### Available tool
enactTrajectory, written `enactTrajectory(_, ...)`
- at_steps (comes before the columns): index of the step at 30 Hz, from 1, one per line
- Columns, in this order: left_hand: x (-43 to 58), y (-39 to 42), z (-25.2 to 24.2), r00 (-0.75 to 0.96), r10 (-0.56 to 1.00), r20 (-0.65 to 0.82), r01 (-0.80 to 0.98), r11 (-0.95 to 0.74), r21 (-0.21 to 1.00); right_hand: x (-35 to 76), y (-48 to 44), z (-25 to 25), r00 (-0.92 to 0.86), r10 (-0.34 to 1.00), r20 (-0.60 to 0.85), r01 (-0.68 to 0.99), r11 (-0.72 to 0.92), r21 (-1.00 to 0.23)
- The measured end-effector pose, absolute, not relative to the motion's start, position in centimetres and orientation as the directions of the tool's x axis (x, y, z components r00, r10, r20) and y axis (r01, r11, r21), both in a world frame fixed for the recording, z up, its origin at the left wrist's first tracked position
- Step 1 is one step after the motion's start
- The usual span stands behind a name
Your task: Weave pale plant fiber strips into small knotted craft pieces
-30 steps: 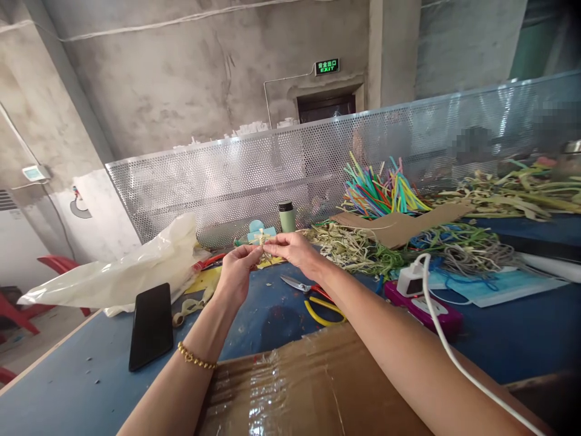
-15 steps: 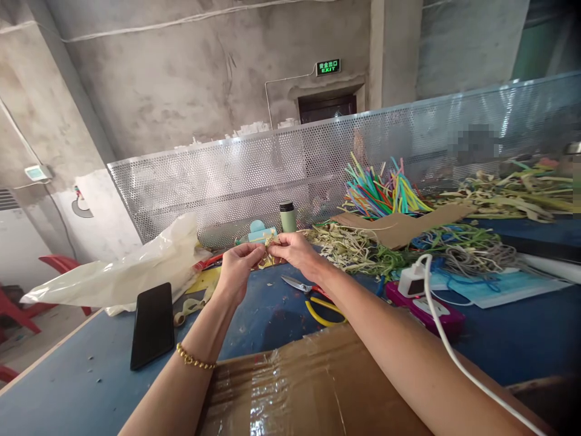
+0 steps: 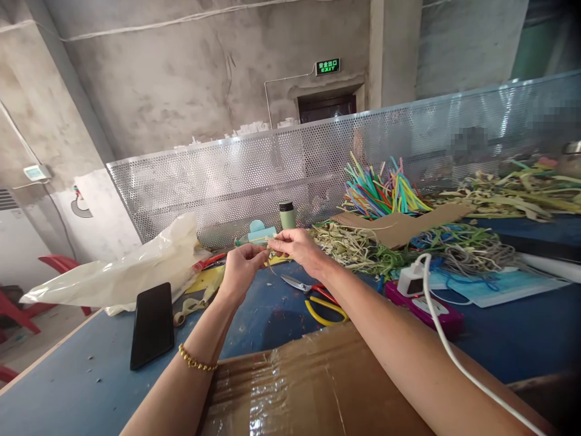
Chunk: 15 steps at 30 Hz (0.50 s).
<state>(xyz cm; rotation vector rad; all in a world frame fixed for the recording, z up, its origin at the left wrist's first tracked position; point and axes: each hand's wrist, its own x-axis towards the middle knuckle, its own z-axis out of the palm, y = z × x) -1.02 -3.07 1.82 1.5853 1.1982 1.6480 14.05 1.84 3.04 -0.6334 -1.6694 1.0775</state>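
Observation:
My left hand (image 3: pixel 242 267) and my right hand (image 3: pixel 300 249) meet above the blue table, thumbs and fingertips pinched together. Between them they grip a small piece of pale, straw-coloured plant fibre (image 3: pixel 271 264); a thin strand of it trails below the fingers, and most of it is covered by them. Scissors (image 3: pixel 297 283) with red and yellow handles lie just under my right wrist. Behind the fingers lies a light-blue object (image 3: pixel 261 232), next to a green bottle with a black lid (image 3: pixel 287 218).
A cardboard box (image 3: pixel 308 387) is close in front of me. A black phone (image 3: pixel 153 326) and clear plastic sheeting (image 3: pixel 136 272) lie left. Fibre strips (image 3: pixel 354 248), colourful pipe cleaners (image 3: pixel 381 194), a purple device (image 3: pixel 431 312) and a white cable (image 3: pixel 442 339) are right. A perforated metal screen (image 3: pixel 245 175) stands behind.
My fingertips have shifted slightly on the fibre piece, the left hand moving a little right. A thin strand now shows hanging below them. Everything else on the table stays put.

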Motion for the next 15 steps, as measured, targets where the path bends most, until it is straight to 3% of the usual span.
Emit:
enactTrajectory(3, -1.19, -2.96, 1.63, -0.113, 0.877, 0.466, 0.154, -0.448, 0.881, 13.95, 1.88, 2.85, -0.382, 0.804, 0.456, -0.152, 0.432, -0.889)
enactTrajectory(10, -1.25, -3.14, 2.00, 0.103, 0.943, 0.316, -0.229, -0.287, 0.930, 13.67, 1.65, 2.68, -0.509, 0.716, 0.478, -0.346, 0.339, -0.875)
enactTrajectory(12, -1.19, -3.28, 2.15, 0.112, 0.944, 0.311, -0.227, -0.281, 0.933, 13.86, 1.72, 2.84, -0.505, 0.709, 0.492, -0.322, 0.374, -0.870)
enactTrajectory(15, -1.07, -3.36, 2.13, 0.040, 0.923, 0.382, -0.068, -0.379, 0.923, 14.30, 1.88, 3.17, -0.449, 0.747, 0.490, -0.206, 0.447, -0.870)
